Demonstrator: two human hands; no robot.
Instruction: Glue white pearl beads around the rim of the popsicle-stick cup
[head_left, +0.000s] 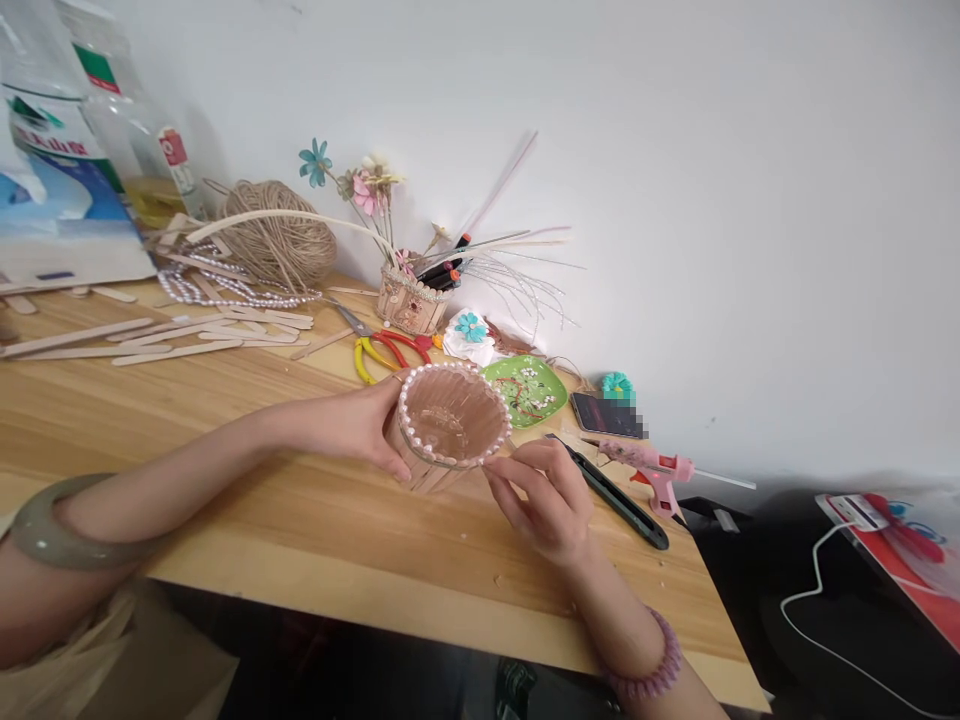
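A round cup [429, 474] faced with wooden craft sticks stands on the wooden table, tilted slightly so that its brown inside shows. White pearl beads [406, 412] line its rim. My left hand [358, 424] is wrapped round the cup's left side, thumb in front, with the other fingers partly hidden behind it. At the rim's front right, my right hand [546, 492] pinches thumb and forefinger together, close against the beads. Whatever is between those fingertips is too small to make out.
Behind the cup lie scissors [367, 347], a green dish [556, 388] with small beads, and a decorated pot [411, 303] holding flowers and pens. A utility knife [619, 497], phone [609, 414] and pink glue gun [660, 474] lie right. Craft sticks [180, 347] and twine [279, 235] are left.
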